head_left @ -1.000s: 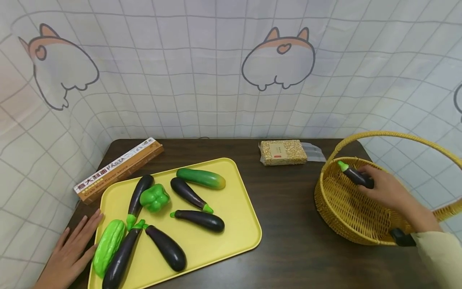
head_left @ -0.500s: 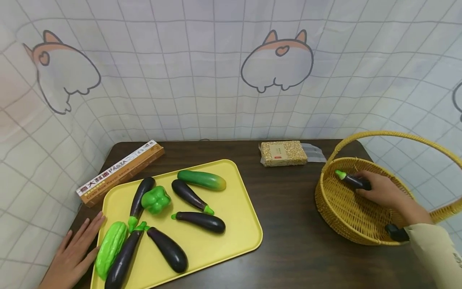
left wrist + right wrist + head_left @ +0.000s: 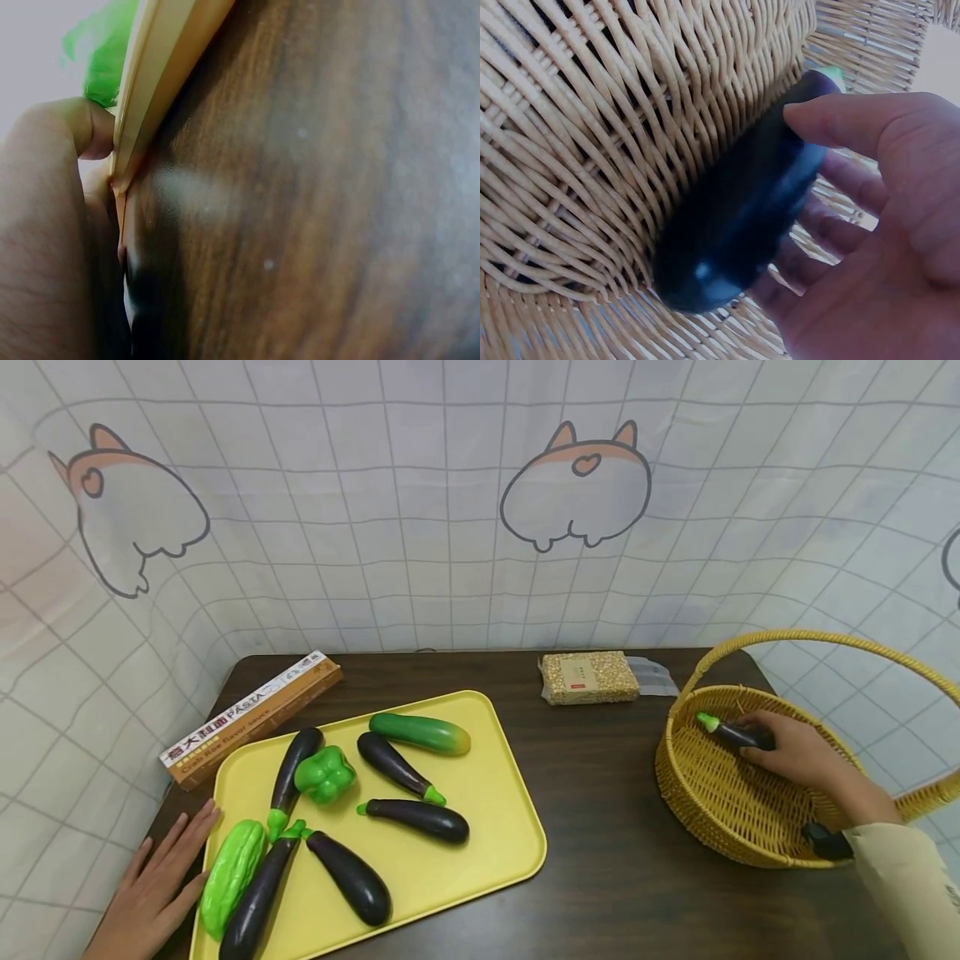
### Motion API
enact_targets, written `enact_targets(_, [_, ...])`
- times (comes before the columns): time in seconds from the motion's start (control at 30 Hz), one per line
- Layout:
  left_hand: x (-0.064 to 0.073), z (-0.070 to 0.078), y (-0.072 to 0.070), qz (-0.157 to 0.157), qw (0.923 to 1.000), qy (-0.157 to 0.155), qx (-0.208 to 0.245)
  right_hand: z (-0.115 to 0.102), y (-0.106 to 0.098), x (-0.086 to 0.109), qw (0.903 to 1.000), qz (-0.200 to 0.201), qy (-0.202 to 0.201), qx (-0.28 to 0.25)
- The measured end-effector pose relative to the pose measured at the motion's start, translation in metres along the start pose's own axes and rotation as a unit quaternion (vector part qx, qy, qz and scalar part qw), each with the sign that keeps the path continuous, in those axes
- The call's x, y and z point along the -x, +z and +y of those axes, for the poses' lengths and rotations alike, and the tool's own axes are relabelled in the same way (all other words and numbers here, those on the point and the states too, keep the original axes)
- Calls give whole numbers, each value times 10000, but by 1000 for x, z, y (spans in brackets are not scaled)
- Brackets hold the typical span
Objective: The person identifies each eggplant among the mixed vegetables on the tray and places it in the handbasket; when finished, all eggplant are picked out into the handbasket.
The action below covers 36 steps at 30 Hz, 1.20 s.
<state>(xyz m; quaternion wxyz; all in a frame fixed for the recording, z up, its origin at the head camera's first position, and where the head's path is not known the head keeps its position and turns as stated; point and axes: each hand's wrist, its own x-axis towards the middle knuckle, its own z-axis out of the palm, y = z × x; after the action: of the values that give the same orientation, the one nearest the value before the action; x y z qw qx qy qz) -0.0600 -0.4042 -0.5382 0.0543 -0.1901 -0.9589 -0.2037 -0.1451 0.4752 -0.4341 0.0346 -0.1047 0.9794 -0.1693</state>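
Observation:
My right hand (image 3: pixel 798 752) is inside the yellow wicker basket (image 3: pixel 720 827) and grips a dark purple eggplant (image 3: pixel 726 732) by its body. In the right wrist view the thumb lies along the eggplant (image 3: pixel 735 217), with the fingers behind it; the eggplant lies low against the woven wall. Its green stem points to the far left. My left hand (image 3: pixel 153 889) rests with spread fingers at the left edge of the yellow tray (image 3: pixel 498 827). The left wrist view has its thumb at the tray's rim (image 3: pixel 146 90), close to the green bitter melon (image 3: pixel 231 877).
Several more eggplants (image 3: pixel 348 877) lie on the tray with a green bell pepper (image 3: pixel 325 774) and a green cucumber (image 3: pixel 420 732). Behind it lies a pasta box (image 3: pixel 251 718). A bag of grains (image 3: pixel 588 677) sits at the back. The basket's tall handle (image 3: pixel 825 637) arches over the basket.
My right hand has lowered the eggplant deeper into the basket, and in the last half second it has hardly moved. The left hand stays at the tray's edge.

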Motion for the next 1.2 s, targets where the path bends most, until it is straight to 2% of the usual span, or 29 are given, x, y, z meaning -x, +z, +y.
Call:
enact_targets(0.17, [0, 3, -1, -19, 9999, -69, 104, -11, -7, 3, 9994, 155, -222, -206])
enact_targets(0.37, [-4, 8, -4, 54, 9999, -18, 145, -28, -19, 12, 9971, 562, -465, -233])
enact_targets(0.63, [-2, 9, -3, 87, 9999, -97, -15, -72, -35, 21, 9932, 991, -607, -108])
enact_targets(0.97, [0, 9, -3, 173, 9998, -51, 58, -129, -40, 18, 9815, 1424, -1281, 31])
enact_targets(1.2, [0, 9, -2, 162, 9998, -97, -54, -157, -35, 7, 9704, 1505, -1884, 95])
